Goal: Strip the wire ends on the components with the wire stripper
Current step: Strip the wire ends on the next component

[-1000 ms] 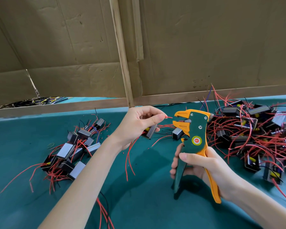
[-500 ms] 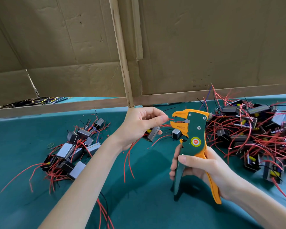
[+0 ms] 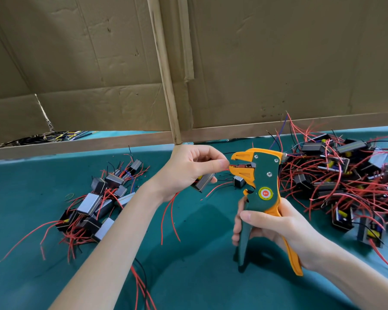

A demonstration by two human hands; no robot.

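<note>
Grip, left hand (image 3: 188, 168): thumb and forefinger pinch a red wire (image 3: 230, 168), its end fed into the open mouth of the wire stripper (image 3: 263, 186). The wire's component (image 3: 203, 183) hangs tucked under the lower fingers.

Grip, right hand (image 3: 278, 224): wrapped round both handles, which stand apart, not squeezed.

Judgement: seat the end square in the mouth and hold the pinch close and steady before squeezing. A slack or skewed wire would likely strip unevenly. How deep the end sits I cannot tell.

Around: a small pile of components (image 3: 99, 198) lies on the green bench (image 3: 199, 265) to the left. A larger tangled pile (image 3: 345, 175) lies right, just behind the stripper. Loose red leads (image 3: 166, 220) trail below the left hand and could snag. A cardboard wall (image 3: 278, 63) stands behind.
</note>
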